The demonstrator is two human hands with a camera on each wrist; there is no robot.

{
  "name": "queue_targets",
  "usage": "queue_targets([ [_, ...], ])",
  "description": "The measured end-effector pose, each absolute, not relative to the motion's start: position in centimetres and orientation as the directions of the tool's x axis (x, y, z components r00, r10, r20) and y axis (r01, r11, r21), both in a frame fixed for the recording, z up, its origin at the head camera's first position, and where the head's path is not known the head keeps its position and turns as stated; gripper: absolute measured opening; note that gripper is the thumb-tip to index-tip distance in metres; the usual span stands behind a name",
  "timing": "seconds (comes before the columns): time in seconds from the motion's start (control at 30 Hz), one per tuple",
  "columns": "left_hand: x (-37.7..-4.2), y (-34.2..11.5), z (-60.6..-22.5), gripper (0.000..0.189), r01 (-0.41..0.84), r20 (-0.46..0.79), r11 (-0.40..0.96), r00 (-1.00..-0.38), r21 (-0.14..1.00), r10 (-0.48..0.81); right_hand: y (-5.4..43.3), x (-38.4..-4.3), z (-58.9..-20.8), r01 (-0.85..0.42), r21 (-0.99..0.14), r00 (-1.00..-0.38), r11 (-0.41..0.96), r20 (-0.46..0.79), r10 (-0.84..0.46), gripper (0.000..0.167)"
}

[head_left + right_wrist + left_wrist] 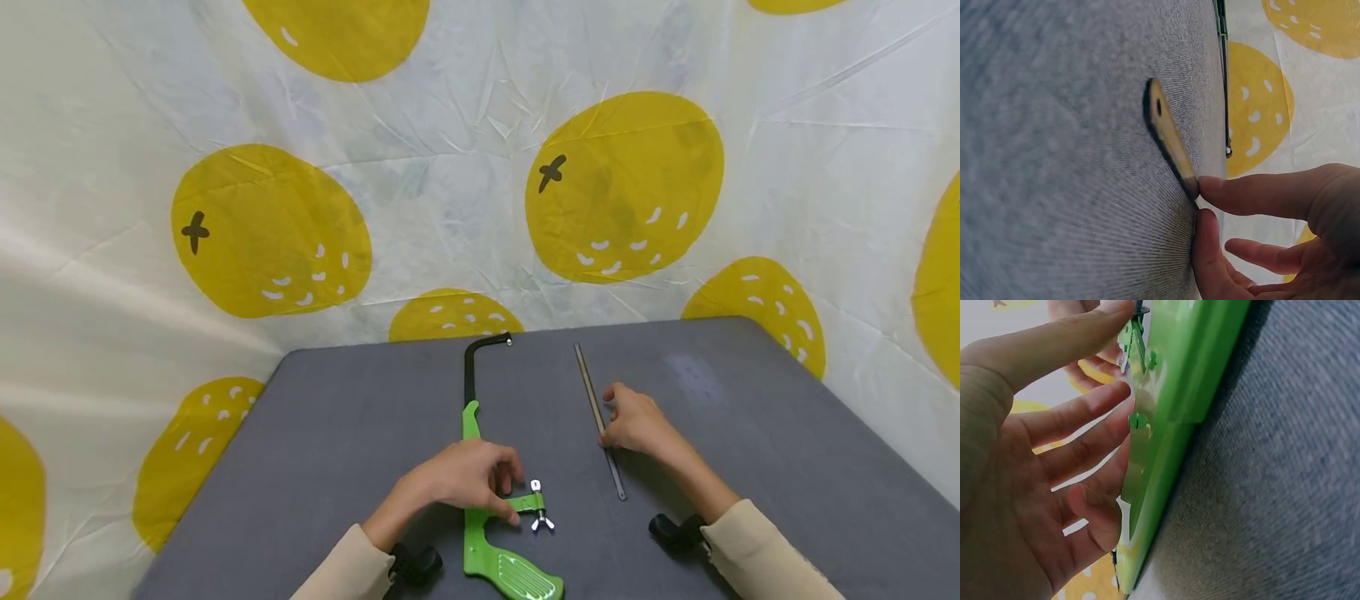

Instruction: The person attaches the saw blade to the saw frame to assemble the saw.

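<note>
A hacksaw frame with green handle and black front bar lies on the grey table. My left hand is over its middle, fingers loosely bent and spread. In the left wrist view, the thumb is beside the green clamp and its screw; fingers are close to the frame without closing round it. A wing-nut bolt sits at the clamp's end. Right of the frame lies a thin metal saw blade, flat. My right hand is at it; the thumb touches the blade, index fingertip apart. The right wrist view shows a hole in the blade's end.
The grey cloth-covered table ends at a white curtain printed with yellow fruit, which hangs behind and at both sides. Black wrist mounts are on both arms, under beige sleeves.
</note>
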State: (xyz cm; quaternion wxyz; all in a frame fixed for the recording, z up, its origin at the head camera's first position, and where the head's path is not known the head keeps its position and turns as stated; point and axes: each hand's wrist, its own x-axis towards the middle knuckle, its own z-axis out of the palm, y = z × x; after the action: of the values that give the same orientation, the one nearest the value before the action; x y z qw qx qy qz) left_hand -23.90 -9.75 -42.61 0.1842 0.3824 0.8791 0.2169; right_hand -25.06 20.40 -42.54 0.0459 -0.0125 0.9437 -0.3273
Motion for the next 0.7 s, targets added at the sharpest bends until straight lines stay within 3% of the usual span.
queue_targets([
  [0.43,-23.46,-9.5,-42.57,0.026,0.636,-0.193,0.648,-0.635,0.418,0.748,20.31,-25.35,-42.76,-0.025,-0.635,-0.994,0.772,-0.067,-0.086,0.055],
  [0.7,-23.45,-9.44,-42.96,0.023,0.647,-0.192,0.649,-0.634,0.401,0.749,20.58,-25.42,-43.0,-0.057,-0.687,-0.986,0.725,-0.075,-0.149,0.033],
])
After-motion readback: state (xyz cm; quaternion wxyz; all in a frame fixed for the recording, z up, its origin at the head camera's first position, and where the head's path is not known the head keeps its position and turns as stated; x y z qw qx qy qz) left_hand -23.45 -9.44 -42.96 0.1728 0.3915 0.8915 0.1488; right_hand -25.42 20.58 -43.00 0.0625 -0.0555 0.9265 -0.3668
